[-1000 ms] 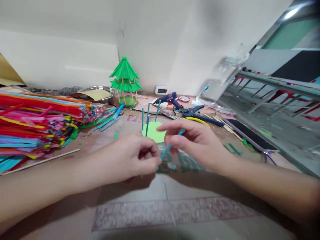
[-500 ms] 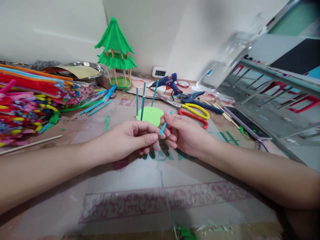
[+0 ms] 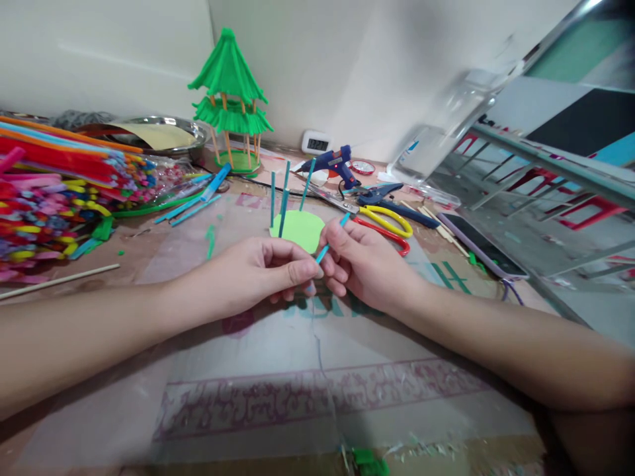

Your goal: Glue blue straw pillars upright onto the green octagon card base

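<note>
A thin blue stick slants up to the right between my two hands above the table. My left hand pinches its lower end between thumb and forefinger. Higher up, the thumb and fingers of my right hand are closed on the same stick. Just behind the hands lies a light green disc, partly covered by my right fingers. Several blue sticks stand upright on the disc's left and back edge.
A green-roofed model pavilion stands at the back, near a blue glue gun. Scissors, pliers and a phone lie right. Pipe cleaners are heaped left. A small timer leans by the wall.
The blue stick has turned slightly in my fingers, and more of its upper end shows above my right thumb. Both hands have stayed in nearly the same place.
</note>
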A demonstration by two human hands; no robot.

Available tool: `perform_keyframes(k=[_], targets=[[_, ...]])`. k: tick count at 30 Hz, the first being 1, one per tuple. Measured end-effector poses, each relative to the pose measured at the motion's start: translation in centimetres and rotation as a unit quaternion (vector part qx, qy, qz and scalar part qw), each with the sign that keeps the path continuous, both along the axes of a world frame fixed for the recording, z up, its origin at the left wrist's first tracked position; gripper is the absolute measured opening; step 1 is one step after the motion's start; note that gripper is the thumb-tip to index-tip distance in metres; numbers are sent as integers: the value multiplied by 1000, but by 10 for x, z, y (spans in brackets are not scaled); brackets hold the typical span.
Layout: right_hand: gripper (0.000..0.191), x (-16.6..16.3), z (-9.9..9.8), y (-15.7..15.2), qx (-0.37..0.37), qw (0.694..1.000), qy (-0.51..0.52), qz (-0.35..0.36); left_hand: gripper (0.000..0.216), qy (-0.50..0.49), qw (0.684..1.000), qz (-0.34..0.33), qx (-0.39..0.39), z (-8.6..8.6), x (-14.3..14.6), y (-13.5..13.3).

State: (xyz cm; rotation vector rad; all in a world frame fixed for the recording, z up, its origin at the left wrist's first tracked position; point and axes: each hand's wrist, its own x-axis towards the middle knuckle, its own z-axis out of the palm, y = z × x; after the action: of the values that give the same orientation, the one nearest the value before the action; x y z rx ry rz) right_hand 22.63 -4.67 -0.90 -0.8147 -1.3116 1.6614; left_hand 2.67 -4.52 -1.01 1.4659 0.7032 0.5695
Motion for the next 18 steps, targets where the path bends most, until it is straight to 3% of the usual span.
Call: perform_keyframes(k=[6, 13, 18], targets=[[22, -1, 12, -16, 119, 989, -90, 9, 24, 68, 989, -7, 130, 0, -1, -2], [3, 1, 6, -16, 244, 961, -132, -1, 35, 75, 987, 9, 145, -5, -2, -2], [4, 3, 5, -16, 248, 958, -147, -4, 31, 89, 984, 10, 152, -10, -4, 1]])
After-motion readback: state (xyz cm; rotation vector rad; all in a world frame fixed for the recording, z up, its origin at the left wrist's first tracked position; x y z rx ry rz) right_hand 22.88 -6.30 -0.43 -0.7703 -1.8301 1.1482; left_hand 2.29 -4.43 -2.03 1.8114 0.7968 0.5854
